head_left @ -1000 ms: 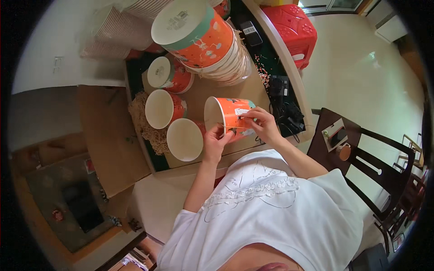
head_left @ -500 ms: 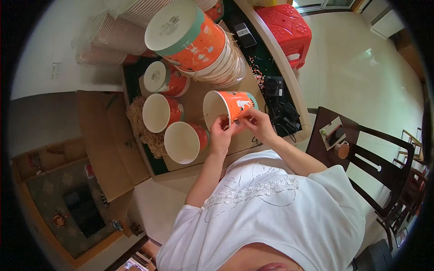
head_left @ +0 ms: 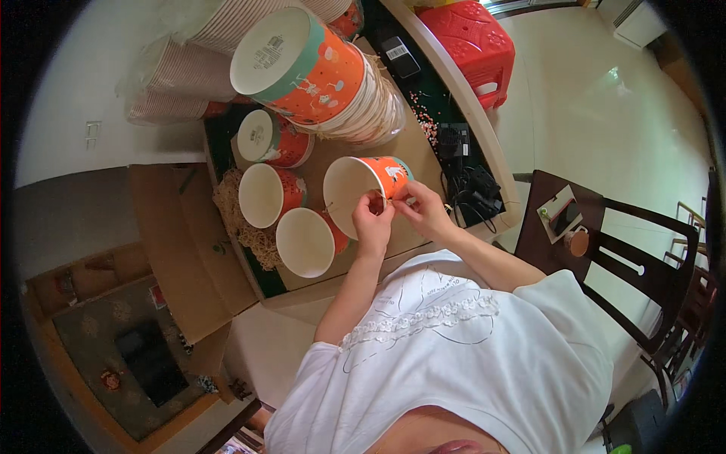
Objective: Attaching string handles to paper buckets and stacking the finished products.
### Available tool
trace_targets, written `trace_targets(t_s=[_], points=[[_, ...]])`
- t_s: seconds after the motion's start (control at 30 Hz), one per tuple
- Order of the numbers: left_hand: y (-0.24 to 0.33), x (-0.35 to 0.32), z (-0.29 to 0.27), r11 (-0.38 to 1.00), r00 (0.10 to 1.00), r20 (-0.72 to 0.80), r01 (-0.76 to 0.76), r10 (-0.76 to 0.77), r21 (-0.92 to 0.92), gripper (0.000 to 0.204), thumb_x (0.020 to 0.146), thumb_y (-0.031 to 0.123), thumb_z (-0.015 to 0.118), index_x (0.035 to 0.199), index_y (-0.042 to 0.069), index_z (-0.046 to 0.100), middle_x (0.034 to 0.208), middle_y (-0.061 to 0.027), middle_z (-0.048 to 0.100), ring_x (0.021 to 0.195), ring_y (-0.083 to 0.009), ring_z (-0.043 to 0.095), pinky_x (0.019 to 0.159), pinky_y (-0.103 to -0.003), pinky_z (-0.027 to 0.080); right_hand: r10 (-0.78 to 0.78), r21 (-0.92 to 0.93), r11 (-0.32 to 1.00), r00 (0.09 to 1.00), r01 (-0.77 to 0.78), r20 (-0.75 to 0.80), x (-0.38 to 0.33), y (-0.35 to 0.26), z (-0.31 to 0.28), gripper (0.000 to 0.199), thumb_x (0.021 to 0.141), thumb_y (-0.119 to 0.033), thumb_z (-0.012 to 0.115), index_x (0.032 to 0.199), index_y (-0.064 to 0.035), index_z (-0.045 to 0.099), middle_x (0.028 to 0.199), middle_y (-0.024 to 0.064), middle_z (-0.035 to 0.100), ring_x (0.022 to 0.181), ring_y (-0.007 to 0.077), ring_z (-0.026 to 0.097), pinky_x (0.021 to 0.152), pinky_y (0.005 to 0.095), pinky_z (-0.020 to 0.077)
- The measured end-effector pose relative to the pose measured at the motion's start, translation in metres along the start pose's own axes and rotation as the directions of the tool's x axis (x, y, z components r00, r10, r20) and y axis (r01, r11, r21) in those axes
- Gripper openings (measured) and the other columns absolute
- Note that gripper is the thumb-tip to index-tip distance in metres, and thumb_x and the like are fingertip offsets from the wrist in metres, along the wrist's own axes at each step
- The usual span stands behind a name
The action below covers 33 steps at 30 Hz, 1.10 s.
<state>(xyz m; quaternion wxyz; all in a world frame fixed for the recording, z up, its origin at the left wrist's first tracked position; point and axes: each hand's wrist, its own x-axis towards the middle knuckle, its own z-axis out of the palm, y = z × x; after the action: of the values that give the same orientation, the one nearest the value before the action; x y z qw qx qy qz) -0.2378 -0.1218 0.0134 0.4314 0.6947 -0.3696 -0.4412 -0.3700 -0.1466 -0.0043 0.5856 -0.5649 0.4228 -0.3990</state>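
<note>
An orange-and-teal paper bucket (head_left: 395,172) lies on its side in front of me, its white mouth facing left. My left hand (head_left: 373,224) is closed at the near edge of its rim, fingertips partly inside the mouth. Pressed together against the bucket's outer wall are the fingers of my right hand (head_left: 427,216); whatever small thing they pinch is hidden. A thin cord end shows at the left side of the rim. Left of my hands stand two smaller paper cups, the nearer cup (head_left: 305,242) and the farther cup (head_left: 261,197), with mouths toward me.
Beyond the bucket rises a tall stack of upturned buckets (head_left: 325,76) with cords hanging from it. An upturned cup (head_left: 259,136), a tangle of tan cord (head_left: 243,227), small beads (head_left: 425,119), black cables (head_left: 478,193) and a phone-like device (head_left: 399,57) share the table. A red stool (head_left: 469,45) stands beyond.
The bucket appears slightly farther left and its mouth shows more. Both hands stay at its near edge, my right fingers shifting slightly along the wall.
</note>
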Motion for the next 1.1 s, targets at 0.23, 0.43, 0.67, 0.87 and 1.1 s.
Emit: trace_targets(t_s=[0.23,0.43,0.67,0.87,1.1], points=[[-0.002,0.006,-0.007,0.997,0.978,0.208,0.008,0.007,-0.073,0.024,0.075,-0.004,0.065,0.097,0.002,0.058,0.088,0.0000,0.059,0.081,-0.0078,0.054,0.074,-0.022,0.044,0.034,0.072,0.997,0.998,-0.030,-0.052,0.002,0.008,-0.007,0.009,0.083,-0.001,0.061,0.089,-0.0013,0.055,0.087,0.0053,0.055,0.080,0.0118,0.058,0.064,0.0246,0.0491],[0.002,0.006,-0.008,0.996,0.974,0.228,0.024,-0.005,-0.080,0.024,0.075,-0.004,0.065,0.098,0.002,0.058,0.089,-0.0010,0.060,0.080,-0.0083,0.056,0.074,-0.022,0.046,0.047,0.073,0.996,0.997,-0.043,-0.054,0.003,0.013,-0.006,0.008,0.083,-0.001,0.061,0.089,-0.0013,0.055,0.088,0.0049,0.056,0.080,0.0115,0.058,0.066,0.0248,0.0495],[-0.004,0.009,-0.002,0.983,0.982,0.190,0.046,-0.012,-0.177,0.021,0.075,-0.003,0.067,0.094,0.002,0.058,0.081,0.0020,0.060,0.071,-0.0050,0.054,0.066,-0.019,0.044,0.048,0.250,0.968,0.989,-0.011,-0.142,0.004,0.013,-0.001,0.007,0.084,0.000,0.058,0.090,-0.0001,0.055,0.084,0.0042,0.058,0.078,0.0103,0.057,0.067,0.0249,0.0484],[-0.003,0.010,0.000,0.964,0.975,0.217,0.103,-0.050,-0.245,0.025,0.075,-0.005,0.066,0.098,0.001,0.059,0.087,-0.0009,0.062,0.075,-0.0069,0.056,0.070,-0.021,0.047,0.045,0.390,0.921,0.984,0.026,-0.172,0.004,0.009,-0.003,0.008,0.086,0.000,0.055,0.094,-0.0008,0.053,0.085,0.0018,0.060,0.080,0.0077,0.057,0.070,0.0221,0.0461],[0.008,0.009,0.001,0.949,0.973,0.218,0.137,-0.075,-0.284,0.026,0.076,-0.006,0.065,0.100,0.000,0.059,0.088,-0.0016,0.062,0.077,-0.0079,0.057,0.072,-0.022,0.048,-0.028,0.237,0.969,0.985,0.069,-0.169,-0.003,0.010,-0.002,0.006,0.089,0.000,0.052,0.094,-0.0008,0.051,0.087,0.0035,0.061,0.083,0.0078,0.058,0.074,0.0223,0.0465]])
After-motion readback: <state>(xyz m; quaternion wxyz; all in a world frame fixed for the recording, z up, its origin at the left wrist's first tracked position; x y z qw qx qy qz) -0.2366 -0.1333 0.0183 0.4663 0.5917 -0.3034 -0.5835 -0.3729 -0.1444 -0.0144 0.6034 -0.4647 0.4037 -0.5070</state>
